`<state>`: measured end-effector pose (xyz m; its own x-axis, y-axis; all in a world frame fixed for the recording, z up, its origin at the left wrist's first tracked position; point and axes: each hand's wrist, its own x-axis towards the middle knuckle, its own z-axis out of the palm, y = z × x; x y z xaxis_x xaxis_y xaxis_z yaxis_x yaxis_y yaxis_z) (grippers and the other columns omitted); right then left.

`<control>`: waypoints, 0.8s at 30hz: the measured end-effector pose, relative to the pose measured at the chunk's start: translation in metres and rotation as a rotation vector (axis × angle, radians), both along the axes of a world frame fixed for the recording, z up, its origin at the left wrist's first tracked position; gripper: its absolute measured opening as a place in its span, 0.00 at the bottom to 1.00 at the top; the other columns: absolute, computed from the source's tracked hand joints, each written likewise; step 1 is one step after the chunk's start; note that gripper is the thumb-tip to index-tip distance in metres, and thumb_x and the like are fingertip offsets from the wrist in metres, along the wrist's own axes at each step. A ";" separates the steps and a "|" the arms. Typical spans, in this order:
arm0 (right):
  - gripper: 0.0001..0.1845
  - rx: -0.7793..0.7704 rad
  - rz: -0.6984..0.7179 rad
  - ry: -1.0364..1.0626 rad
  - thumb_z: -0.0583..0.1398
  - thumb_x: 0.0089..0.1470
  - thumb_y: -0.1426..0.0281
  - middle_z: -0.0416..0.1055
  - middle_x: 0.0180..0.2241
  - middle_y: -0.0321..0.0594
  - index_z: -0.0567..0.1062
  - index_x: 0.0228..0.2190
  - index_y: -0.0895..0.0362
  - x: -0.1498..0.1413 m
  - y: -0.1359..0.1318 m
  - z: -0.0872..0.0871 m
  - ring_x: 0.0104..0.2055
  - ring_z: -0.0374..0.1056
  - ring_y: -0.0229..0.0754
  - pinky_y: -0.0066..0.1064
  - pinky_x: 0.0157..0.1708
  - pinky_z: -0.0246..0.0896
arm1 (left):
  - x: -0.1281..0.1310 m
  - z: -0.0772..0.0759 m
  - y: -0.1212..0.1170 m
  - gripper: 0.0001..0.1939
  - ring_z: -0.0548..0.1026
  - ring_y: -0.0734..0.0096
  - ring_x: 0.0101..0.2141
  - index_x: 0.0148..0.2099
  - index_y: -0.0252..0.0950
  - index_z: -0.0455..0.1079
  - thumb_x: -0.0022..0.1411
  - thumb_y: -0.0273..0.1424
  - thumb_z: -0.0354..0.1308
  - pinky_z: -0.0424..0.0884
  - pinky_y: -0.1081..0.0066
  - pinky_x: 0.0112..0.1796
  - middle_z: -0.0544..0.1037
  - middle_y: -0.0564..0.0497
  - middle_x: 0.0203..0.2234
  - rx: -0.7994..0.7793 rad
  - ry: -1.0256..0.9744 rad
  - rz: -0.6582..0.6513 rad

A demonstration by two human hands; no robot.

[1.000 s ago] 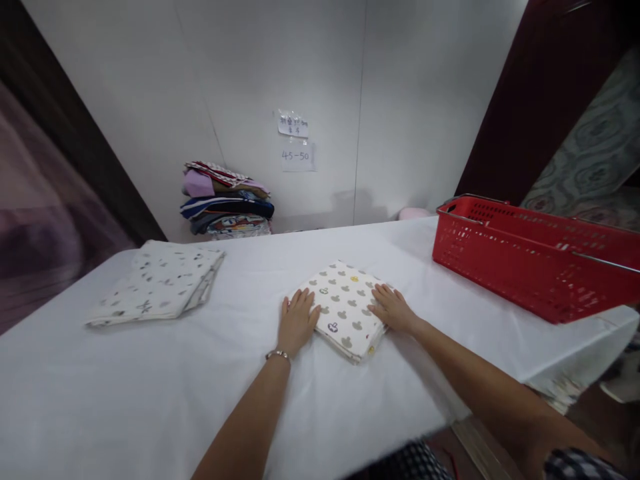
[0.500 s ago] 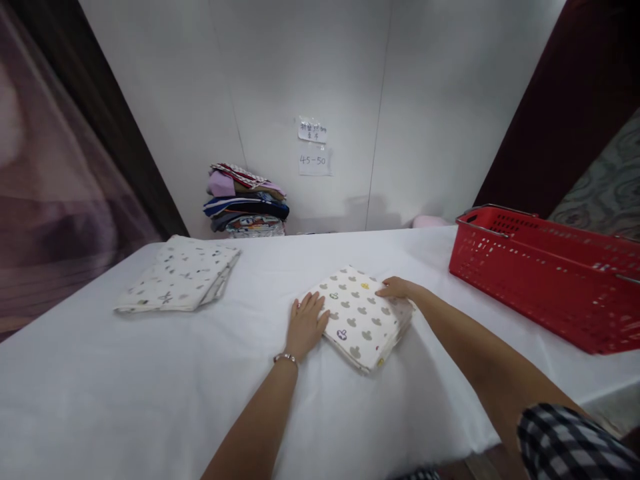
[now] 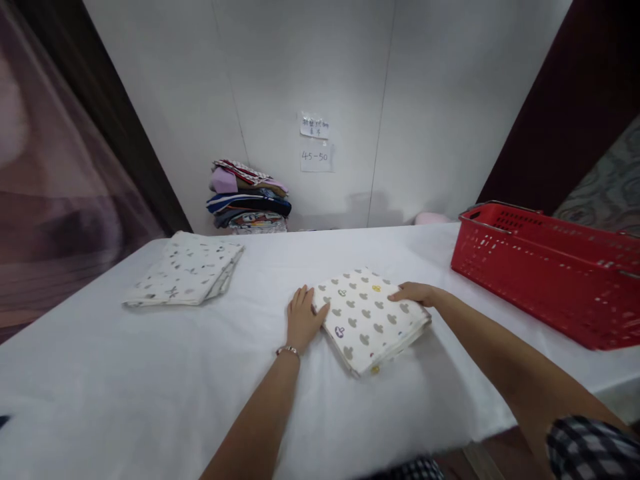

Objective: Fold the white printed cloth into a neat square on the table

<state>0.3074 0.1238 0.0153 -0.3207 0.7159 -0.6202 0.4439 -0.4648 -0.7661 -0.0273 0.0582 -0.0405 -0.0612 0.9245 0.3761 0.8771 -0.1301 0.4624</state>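
Note:
A folded white cloth printed with grey mushroom-like shapes lies at an angle on the white-covered table. My left hand rests at its left corner, fingers stretched out and thumb lying over the cloth's edge. At the right corner, my right hand grips the cloth with the thumb on top; its other fingers are mostly hidden. A second folded white cloth, with small dark prints, lies farther left, apart from both hands.
A red plastic basket with metal handles stands at the right of the table. Against the back wall is a stack of folded fabrics, with handwritten paper signs to its right. A pink thing shows behind the table's far edge.
The mushroom-print cloth has turned a little and its right corner has shifted right with my right hand. My left hand's fingers have slid off its top to beside its left corner.

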 end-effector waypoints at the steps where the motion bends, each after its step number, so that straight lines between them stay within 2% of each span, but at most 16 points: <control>1: 0.27 -0.016 -0.019 0.025 0.70 0.34 0.61 0.74 0.40 0.52 0.74 0.37 0.63 0.003 -0.007 -0.002 0.40 0.72 0.50 0.35 0.39 0.70 | 0.000 0.000 0.000 0.31 0.52 0.56 0.60 0.59 0.36 0.57 0.58 0.47 0.49 0.51 0.57 0.56 0.56 0.44 0.60 -0.001 -0.019 0.008; 4: 0.27 -0.018 -0.074 0.087 0.69 0.36 0.60 0.74 0.41 0.51 0.74 0.37 0.62 0.010 -0.025 -0.009 0.41 0.72 0.49 0.35 0.40 0.70 | -0.001 0.004 0.001 0.30 0.58 0.58 0.57 0.58 0.38 0.58 0.58 0.47 0.51 0.53 0.60 0.55 0.63 0.43 0.57 -0.020 -0.074 0.008; 8: 0.27 0.016 -0.137 0.055 0.67 0.39 0.56 0.74 0.42 0.52 0.73 0.38 0.62 0.013 -0.038 -0.012 0.42 0.72 0.48 0.35 0.41 0.70 | 0.000 0.012 -0.002 0.29 0.67 0.62 0.50 0.57 0.38 0.58 0.58 0.47 0.51 0.56 0.65 0.52 0.72 0.45 0.48 -0.130 -0.137 0.009; 13: 0.28 -0.043 -0.216 0.140 0.59 0.48 0.49 0.73 0.43 0.52 0.73 0.39 0.61 0.008 -0.040 -0.010 0.42 0.72 0.47 0.36 0.43 0.68 | 0.016 0.024 -0.025 0.25 0.72 0.61 0.43 0.54 0.37 0.60 0.58 0.44 0.51 0.63 0.67 0.42 0.76 0.44 0.40 -0.247 -0.228 0.045; 18: 0.25 -0.140 -0.253 0.261 0.57 0.53 0.53 0.75 0.40 0.51 0.72 0.40 0.62 -0.002 -0.043 -0.009 0.38 0.73 0.45 0.38 0.43 0.68 | 0.040 0.027 -0.044 0.21 0.74 0.63 0.38 0.49 0.36 0.62 0.54 0.39 0.56 0.66 0.69 0.37 0.76 0.44 0.39 -0.362 -0.464 0.097; 24: 0.21 -0.200 -0.293 0.330 0.57 0.55 0.58 0.76 0.36 0.50 0.72 0.41 0.63 0.000 -0.055 -0.007 0.37 0.73 0.45 0.38 0.43 0.68 | 0.051 0.020 -0.036 0.29 0.75 0.65 0.33 0.52 0.33 0.60 0.49 0.38 0.62 0.69 0.70 0.31 0.76 0.43 0.37 -0.493 -0.808 0.225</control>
